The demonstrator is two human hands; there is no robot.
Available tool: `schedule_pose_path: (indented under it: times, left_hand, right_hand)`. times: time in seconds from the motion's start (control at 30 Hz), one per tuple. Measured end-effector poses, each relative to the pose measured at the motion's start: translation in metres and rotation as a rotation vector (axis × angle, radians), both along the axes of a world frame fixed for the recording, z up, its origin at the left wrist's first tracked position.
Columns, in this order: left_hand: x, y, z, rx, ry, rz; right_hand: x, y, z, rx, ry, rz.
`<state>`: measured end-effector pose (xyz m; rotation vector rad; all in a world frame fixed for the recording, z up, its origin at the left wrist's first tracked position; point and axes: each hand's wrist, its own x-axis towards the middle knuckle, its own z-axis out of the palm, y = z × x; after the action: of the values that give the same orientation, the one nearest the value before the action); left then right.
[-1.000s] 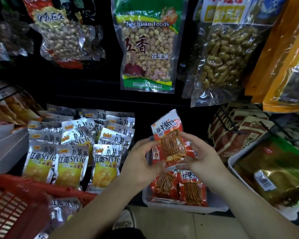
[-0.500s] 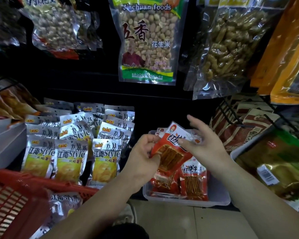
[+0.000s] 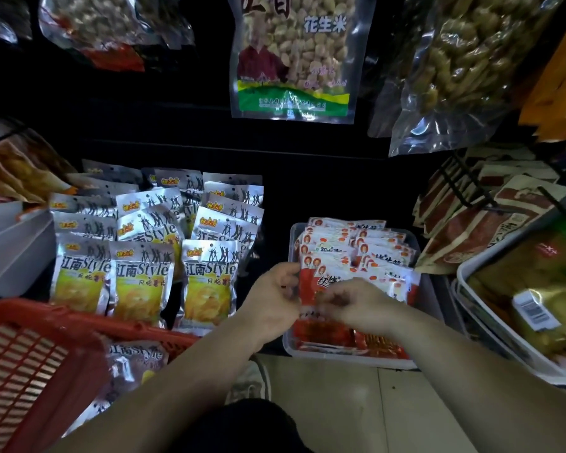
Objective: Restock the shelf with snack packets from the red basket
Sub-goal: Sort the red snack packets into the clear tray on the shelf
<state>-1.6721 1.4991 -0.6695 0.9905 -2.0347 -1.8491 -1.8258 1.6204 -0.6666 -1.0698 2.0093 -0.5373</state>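
A red snack packet (image 3: 321,282) stands at the front of a row of like packets in a white tray (image 3: 350,359) on the low shelf. My left hand (image 3: 272,299) pinches its left edge and my right hand (image 3: 356,302) grips its lower right part. The red basket (image 3: 30,361) sits at the lower left, with a silver "Style" packet (image 3: 134,364) lying inside it. Rows of the same silver and yellow packets (image 3: 144,273) stand on the shelf left of the tray.
Clear bags of peanuts (image 3: 294,53) hang above on the dark back wall. Brown packets (image 3: 477,230) and a white bin of green-gold bags (image 3: 536,305) crowd the right. A white bin (image 3: 10,243) stands at the left. Pale floor tiles (image 3: 340,407) show below the tray.
Both hands have lowered the red packet from chest height into the front of the white tray. The view has tilted down and closer to the shelf.
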Motion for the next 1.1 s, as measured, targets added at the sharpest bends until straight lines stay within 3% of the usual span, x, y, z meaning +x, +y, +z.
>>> schedule_pose_path:
  times: [0.07,0.13,0.27,0.43,0.6,0.87,1.0,1.1]
  left_hand:
    - [0.004,-0.001,-0.003,-0.074,-0.024,-0.03]
    - [0.006,-0.002,-0.006,-0.094,-0.072,-0.09]
    - [0.009,-0.002,-0.008,-0.085,-0.133,-0.16]
    - [0.006,0.003,-0.013,-0.194,-0.135,-0.295]
    - [-0.005,0.015,-0.02,-0.165,-0.232,-0.491]
    - [-0.008,0.021,-0.013,-0.115,-0.235,-0.555]
    - [0.002,0.017,-0.015,-0.345,-0.39,-0.671]
    - [0.007,0.014,-0.016,-0.448,-0.437,-0.656]
  right_hand:
    - [0.002,0.005,-0.009,0.178,-0.058,0.018]
    - [0.0,0.011,-0.01,0.261,-0.147,-0.119]
    - [-0.003,0.014,-0.004,0.209,-0.28,-0.251]
    - [0.008,0.018,-0.006,0.289,-0.328,-0.224]
    - [-0.003,0.024,-0.019,0.359,-0.298,-0.288]
    - [-0.009,0.04,-0.016,0.213,-0.488,-0.388]
    - [-0.011,0.051,-0.012,0.104,-0.555,-0.468]
    - [-0.008,0.048,-0.015,0.199,-0.395,-0.369]
